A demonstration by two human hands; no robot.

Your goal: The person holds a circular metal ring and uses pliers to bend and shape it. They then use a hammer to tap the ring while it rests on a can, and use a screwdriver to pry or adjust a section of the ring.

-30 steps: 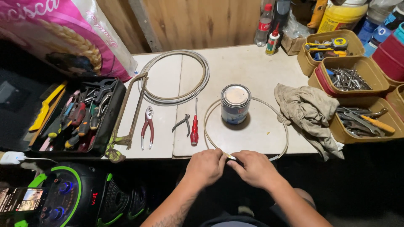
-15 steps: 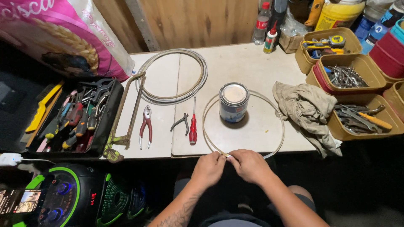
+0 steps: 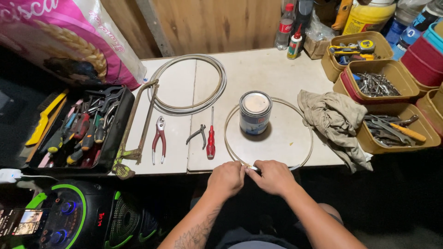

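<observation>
Both hands (image 3: 251, 177) pinch the wire hoop (image 3: 269, 133) at the surface's near edge — springy, may whip loose — toppling the tin (image 3: 254, 112).

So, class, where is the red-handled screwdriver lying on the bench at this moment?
In the head view, the red-handled screwdriver lies left of centre on the white table, between the small grey pliers and the paint tin, just beyond the left hand.

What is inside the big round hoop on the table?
Inside the hoop stands one paint tin, lid on, on the bare table. Its contents are hidden. The left hand and right hand cover the hoop's near edge.
</observation>
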